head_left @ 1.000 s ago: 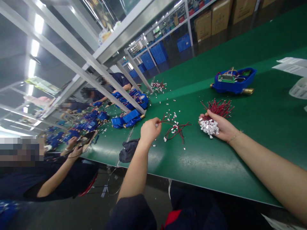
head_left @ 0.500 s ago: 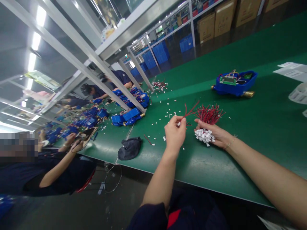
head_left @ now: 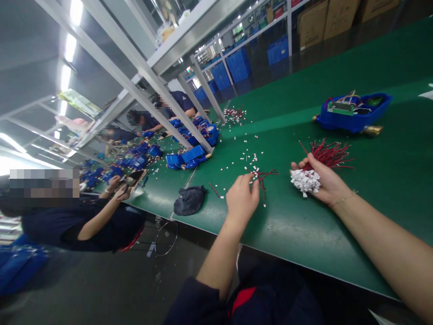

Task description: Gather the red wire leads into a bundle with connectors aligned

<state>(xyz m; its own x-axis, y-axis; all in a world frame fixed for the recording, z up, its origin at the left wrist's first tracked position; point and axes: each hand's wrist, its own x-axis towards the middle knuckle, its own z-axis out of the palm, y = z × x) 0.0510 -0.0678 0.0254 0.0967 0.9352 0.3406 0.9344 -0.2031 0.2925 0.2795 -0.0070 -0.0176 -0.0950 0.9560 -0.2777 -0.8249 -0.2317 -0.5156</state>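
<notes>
On the green counter (head_left: 338, 234), the left hand (head_left: 241, 201), fingers curled together, touches loose red leads (head_left: 265, 175) just beyond its fingertips. The right hand (head_left: 321, 180), farther off, clamps a wire bundle (head_left: 324, 155), leads fanning away.

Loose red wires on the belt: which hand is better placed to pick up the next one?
Left, probably. The left hand is free, its fingertips at the loose red wires. The right hand already has its grip full with the wire bundle.
</notes>
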